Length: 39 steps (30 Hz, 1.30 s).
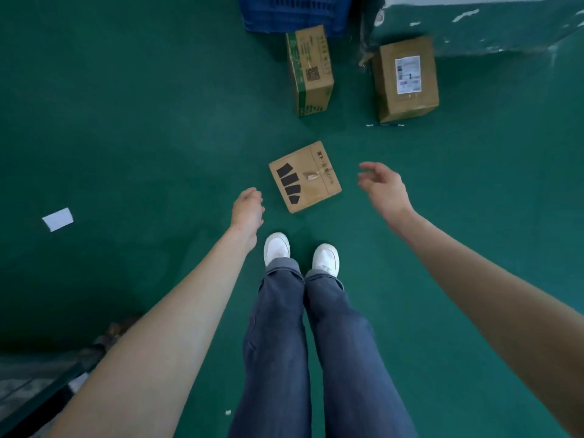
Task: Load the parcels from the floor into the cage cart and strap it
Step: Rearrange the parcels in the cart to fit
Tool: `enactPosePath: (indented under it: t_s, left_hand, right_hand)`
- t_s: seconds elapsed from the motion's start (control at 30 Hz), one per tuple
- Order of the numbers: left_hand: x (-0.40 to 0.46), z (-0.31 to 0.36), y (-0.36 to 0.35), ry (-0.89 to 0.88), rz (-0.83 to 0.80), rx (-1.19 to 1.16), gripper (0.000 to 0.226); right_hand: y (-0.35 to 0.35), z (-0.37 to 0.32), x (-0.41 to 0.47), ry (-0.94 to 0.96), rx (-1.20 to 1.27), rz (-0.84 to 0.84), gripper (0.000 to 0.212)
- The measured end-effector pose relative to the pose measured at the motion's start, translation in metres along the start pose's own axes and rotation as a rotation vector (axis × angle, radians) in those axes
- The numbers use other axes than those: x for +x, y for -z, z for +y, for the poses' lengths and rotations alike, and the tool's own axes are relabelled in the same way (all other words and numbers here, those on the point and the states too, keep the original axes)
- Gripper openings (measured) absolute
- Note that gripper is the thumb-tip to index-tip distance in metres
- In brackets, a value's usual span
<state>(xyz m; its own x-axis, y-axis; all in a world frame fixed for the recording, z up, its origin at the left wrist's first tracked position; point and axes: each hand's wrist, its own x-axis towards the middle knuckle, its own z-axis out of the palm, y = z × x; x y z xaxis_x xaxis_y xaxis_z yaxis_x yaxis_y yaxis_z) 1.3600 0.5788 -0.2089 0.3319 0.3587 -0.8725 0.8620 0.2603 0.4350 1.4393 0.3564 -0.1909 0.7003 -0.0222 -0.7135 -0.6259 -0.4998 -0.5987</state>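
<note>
Three cardboard parcels lie on the green floor. A small flat parcel (305, 177) with black tape strips lies just ahead of my feet. Farther off stand a tall parcel with green print (309, 69) and a parcel with a white shipping label (405, 79). My left hand (247, 207) hangs to the left of the small parcel, fingers loosely curled, holding nothing. To the parcel's right, my right hand (384, 188) is spread with relaxed fingers, also empty. Both hands are apart from the parcel. The cage cart is not clearly in view.
A blue plastic crate (294, 12) stands at the top behind the green-printed parcel. A green-painted wall base (474, 23) with chipped paint runs at the top right. A white paper slip (57, 219) lies on the floor at left. A dark metal frame (47, 393) shows at bottom left.
</note>
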Motion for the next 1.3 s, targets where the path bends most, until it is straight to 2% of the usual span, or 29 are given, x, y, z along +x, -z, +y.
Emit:
enactPosePath:
  t_s: [0.1,0.3,0.43,0.57,0.63,0.73,0.83,0.93,1.03,1.2,1.3]
  left_hand:
    - [0.077,-0.017,-0.023,0.064,0.001,0.014,0.043]
    - [0.234,-0.065,-0.072,0.15,-0.001,0.039,0.045]
    - [0.284,-0.088,-0.096,0.155,-0.038,-0.01,0.042]
    - [0.294,-0.096,-0.105,0.155,-0.084,-0.053,0.047]
    - [0.285,-0.096,-0.105,0.139,-0.1,-0.048,0.049]
    - [0.251,-0.085,-0.099,0.09,-0.111,0.012,0.054]
    - [0.194,-0.067,-0.084,0.056,-0.114,0.009,0.064]
    - [0.126,-0.048,-0.068,0.011,-0.129,-0.05,0.06]
    - [0.051,-0.024,-0.052,-0.023,-0.111,-0.021,0.051]
    - [-0.081,0.008,-0.025,-0.063,-0.1,-0.068,0.05]
    - [-0.132,0.02,-0.016,-0.062,-0.102,-0.081,0.052]
  right_hand:
    - [-0.026,0.036,0.073,-0.023,-0.003,-0.011,0.05]
    - [-0.089,0.12,0.219,-0.12,-0.067,-0.088,0.061]
    - [-0.119,0.158,0.267,-0.175,-0.052,-0.162,0.071]
    - [-0.129,0.17,0.275,-0.206,-0.004,-0.204,0.08]
    - [-0.126,0.169,0.263,-0.197,0.016,-0.202,0.08]
    - [-0.109,0.157,0.231,-0.154,0.033,-0.139,0.067]
    - [-0.083,0.13,0.182,-0.109,0.072,-0.062,0.057]
    - [-0.054,0.09,0.111,-0.079,0.13,-0.03,0.05]
    - [-0.022,0.053,0.038,-0.071,0.231,-0.027,0.047]
    - [0.034,0.0,-0.081,-0.081,0.326,-0.069,0.04]
    - [0.056,-0.012,-0.126,-0.069,0.372,-0.082,0.039]
